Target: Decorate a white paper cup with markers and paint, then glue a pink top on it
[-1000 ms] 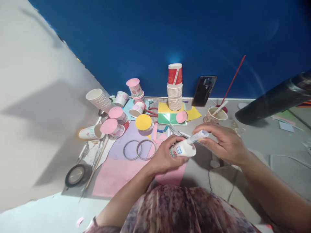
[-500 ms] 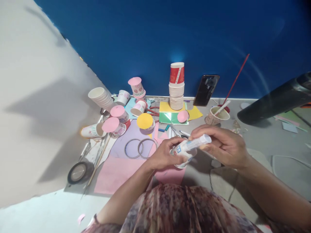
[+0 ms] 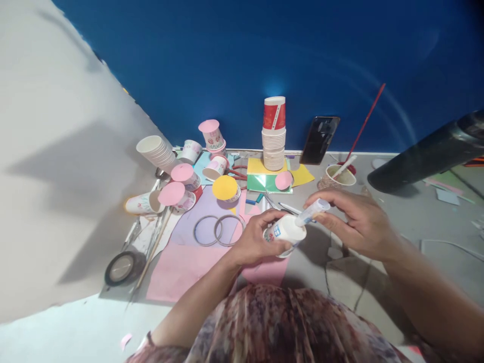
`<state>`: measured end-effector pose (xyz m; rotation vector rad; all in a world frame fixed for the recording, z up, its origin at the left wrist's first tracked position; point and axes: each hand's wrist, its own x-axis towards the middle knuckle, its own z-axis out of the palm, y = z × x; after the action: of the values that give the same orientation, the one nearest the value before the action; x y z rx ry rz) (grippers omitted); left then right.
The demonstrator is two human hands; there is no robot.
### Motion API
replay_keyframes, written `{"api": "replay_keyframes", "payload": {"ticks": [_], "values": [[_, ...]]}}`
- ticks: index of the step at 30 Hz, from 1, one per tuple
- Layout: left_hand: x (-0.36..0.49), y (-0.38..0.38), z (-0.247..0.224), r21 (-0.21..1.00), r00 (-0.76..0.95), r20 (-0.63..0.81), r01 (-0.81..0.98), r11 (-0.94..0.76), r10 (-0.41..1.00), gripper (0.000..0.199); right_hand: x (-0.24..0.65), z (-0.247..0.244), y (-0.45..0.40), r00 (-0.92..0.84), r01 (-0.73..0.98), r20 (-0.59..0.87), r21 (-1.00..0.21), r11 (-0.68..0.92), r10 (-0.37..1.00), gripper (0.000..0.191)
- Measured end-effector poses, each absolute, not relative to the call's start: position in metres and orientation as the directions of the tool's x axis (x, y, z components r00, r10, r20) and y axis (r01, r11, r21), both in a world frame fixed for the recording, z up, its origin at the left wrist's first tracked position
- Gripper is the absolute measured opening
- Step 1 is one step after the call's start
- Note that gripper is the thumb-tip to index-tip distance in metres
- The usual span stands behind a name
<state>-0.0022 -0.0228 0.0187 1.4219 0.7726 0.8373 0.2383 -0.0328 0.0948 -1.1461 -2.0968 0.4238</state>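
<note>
My left hand is wrapped round a white paper cup with a blue window drawn on its side, its base tilted up. Between the thumb and fingers of my right hand is a white glue stick, whose lower end meets the cup's edge on the right. Pink paper lies under and left of my left arm. Two grey rings overlap on purple paper to the left of my left hand.
Decorated cups with pink and yellow discs stand at the left. Behind are a stack of cups, a phone and a paintbrush cup. A black cylinder lies at the right, black tape at the left.
The glue stick has moved from across the cup to its right edge, uncovering the cup's end. My right hand has shifted slightly up and to the right.
</note>
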Motion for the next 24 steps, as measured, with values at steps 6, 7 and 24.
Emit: {"api": "replay_keyframes", "payload": {"ticks": [6,7,24], "values": [[0.004,-0.027,0.018,0.976,0.427,0.163,0.064,-0.209,0.889,0.050,0.232,0.094,-0.047,-0.288,0.569,0.297,-0.712,0.412,0.911,0.012],[0.004,-0.027,0.018,0.971,0.426,0.175,0.075,-0.228,0.888,0.049,0.229,0.094,-0.048,-0.262,0.523,0.286,-0.761,0.384,0.922,0.013],[0.004,-0.031,0.019,0.938,0.472,0.260,0.082,-0.335,0.843,0.051,0.241,0.087,-0.030,-0.157,0.693,0.276,-0.653,0.305,0.948,0.014]]}}
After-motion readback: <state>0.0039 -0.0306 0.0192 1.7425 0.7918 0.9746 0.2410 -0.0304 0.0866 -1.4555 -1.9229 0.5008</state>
